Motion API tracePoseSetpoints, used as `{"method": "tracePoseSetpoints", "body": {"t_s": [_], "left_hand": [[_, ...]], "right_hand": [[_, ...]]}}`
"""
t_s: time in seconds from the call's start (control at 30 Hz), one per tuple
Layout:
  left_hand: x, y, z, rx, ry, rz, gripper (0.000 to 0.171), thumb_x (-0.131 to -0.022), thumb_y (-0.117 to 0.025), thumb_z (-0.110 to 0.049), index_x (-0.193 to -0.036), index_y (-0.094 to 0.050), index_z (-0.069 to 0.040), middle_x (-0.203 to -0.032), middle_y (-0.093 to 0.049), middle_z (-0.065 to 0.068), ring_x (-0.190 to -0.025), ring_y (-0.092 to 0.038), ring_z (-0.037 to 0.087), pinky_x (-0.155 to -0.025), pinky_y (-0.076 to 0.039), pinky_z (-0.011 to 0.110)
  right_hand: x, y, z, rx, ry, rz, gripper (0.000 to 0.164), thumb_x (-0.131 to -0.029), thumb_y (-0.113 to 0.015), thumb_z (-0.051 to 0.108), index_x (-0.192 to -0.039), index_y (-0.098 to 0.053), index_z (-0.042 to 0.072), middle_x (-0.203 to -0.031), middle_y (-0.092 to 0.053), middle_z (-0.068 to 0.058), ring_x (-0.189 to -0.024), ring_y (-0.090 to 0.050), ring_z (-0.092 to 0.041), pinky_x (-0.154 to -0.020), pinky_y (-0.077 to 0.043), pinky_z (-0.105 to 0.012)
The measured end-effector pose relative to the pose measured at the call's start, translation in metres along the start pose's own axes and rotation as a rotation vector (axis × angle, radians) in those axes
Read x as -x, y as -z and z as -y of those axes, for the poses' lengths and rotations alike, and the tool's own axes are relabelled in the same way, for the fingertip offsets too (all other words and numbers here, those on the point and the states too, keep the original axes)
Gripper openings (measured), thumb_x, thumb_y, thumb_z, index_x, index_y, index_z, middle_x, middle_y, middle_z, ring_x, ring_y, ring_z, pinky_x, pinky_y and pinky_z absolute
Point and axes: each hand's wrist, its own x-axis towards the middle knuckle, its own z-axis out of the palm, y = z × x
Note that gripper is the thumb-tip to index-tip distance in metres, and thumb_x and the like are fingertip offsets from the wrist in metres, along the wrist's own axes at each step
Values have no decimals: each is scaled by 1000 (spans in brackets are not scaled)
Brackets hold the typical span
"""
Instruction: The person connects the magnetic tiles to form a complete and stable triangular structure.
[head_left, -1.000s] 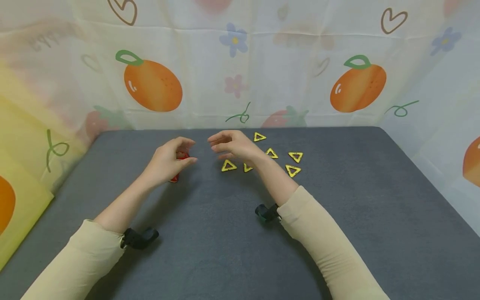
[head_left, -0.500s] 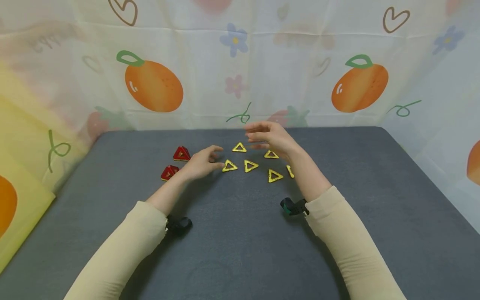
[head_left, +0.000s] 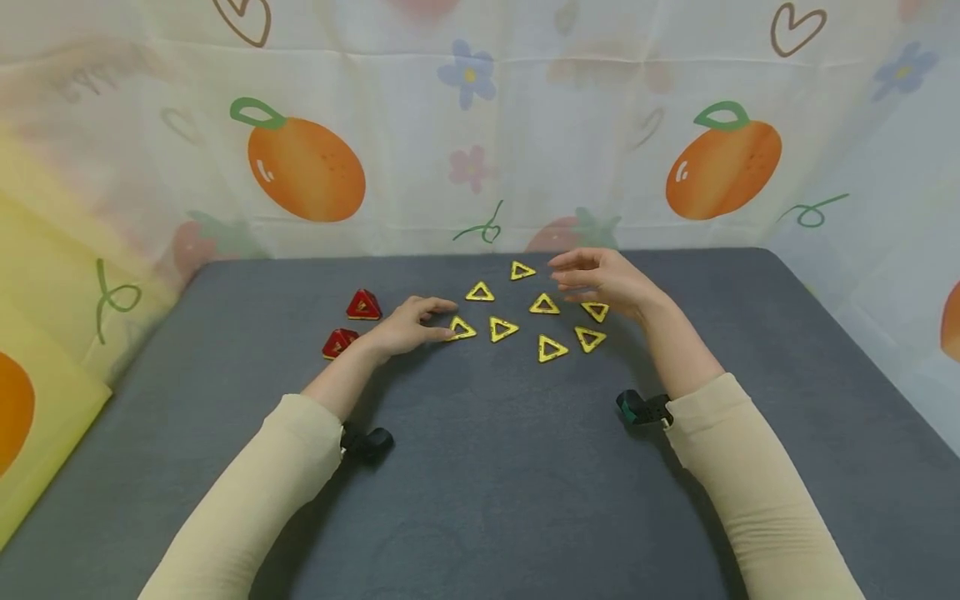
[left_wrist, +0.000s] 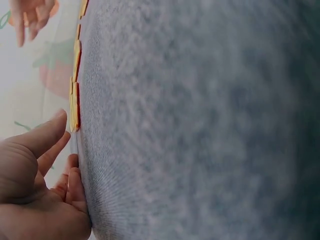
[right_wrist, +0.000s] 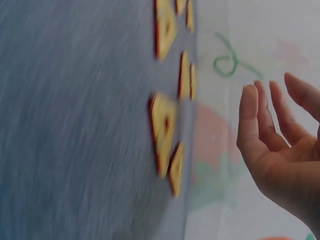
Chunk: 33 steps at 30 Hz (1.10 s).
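Observation:
In the head view my left hand is low over the table, its thumb right at the edge of the leftmost yellow triangle, a flat piece with an open centre. The left wrist view shows its thumb and fingers apart, with a row of triangle pieces beyond the thumb tip. My right hand hovers above the right side of the group, fingers loosely extended, nothing in its grasp. Beneath it a yellow triangle is partly covered. In the right wrist view several yellow pieces with dark red sides lie beside the hand.
Two red pyramid-shaped pieces, one farther back and one nearer, sit left of the yellow triangles, close to the left forearm. The dark grey table ends at a fruit-printed curtain. Yellow cloth hangs at the left.
My right hand has swept rightward off the triangles, uncovering several. My left hand moved right from the red pieces to the leftmost yellow triangle, then stayed nearly still.

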Motion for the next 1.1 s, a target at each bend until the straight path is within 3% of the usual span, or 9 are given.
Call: {"method": "tracePoseSetpoints", "body": {"t_s": [0.17, 0.3, 0.57, 0.73, 0.9, 1.1], "left_hand": [[1, -3, 0, -36, 5, -32, 53, -98, -63, -26, -147, -47, -17, -156, -27, 17, -141, -29, 42, -114, -30, 59], [-1, -5, -1, -36, 16, -53, 51, -97, -64, -26, -146, -49, -17, -156, -26, 17, -141, -28, 42, -113, -30, 59], [-2, -7, -1, -34, 32, -66, 49, -97, -64, -26, -144, -51, -19, -154, -29, 16, -140, -28, 40, -112, -31, 59], [-1, -6, -1, -39, 29, -70, 47, -97, -64, -26, -142, -53, -19, -153, -30, 16, -139, -28, 40, -112, -31, 59], [-1, -7, -2, -37, 30, -78, 45, -97, -64, -25, -140, -55, -18, -152, -32, 17, -140, -29, 40, -113, -31, 59], [0, -7, -2, -25, 34, -79, 45, -97, -64, -25, -140, -55, -18, -154, -30, 16, -142, -26, 41, -114, -29, 59]], "right_hand": [[12, 18, -14, 90, -14, 36, 49, -100, -57, 13, -144, -42, -2, -148, -43, -22, -133, -49, -39, -108, -47, -49], [20, 31, -23, 185, -41, 75, 49, -99, -60, 18, -143, -45, 2, -141, -50, -19, -122, -57, -30, -104, -50, -47], [31, 46, -34, 325, -77, 144, 48, -97, -63, 20, -141, -49, 6, -138, -56, -19, -125, -57, -29, -102, -51, -46], [35, 47, -38, 363, -74, 145, 49, -94, -68, 22, -139, -53, 7, -122, -62, -14, -107, -63, -17, -96, -55, -42], [35, 46, -40, 384, -76, 170, 51, -90, -73, 25, -135, -56, 9, -105, -62, -7, -96, -64, -16, -92, -55, -39], [31, 44, -46, 451, -47, 207, 51, -87, -77, 22, -133, -59, 11, -85, -53, -4, -70, -49, -11, -70, -47, -29]]}}
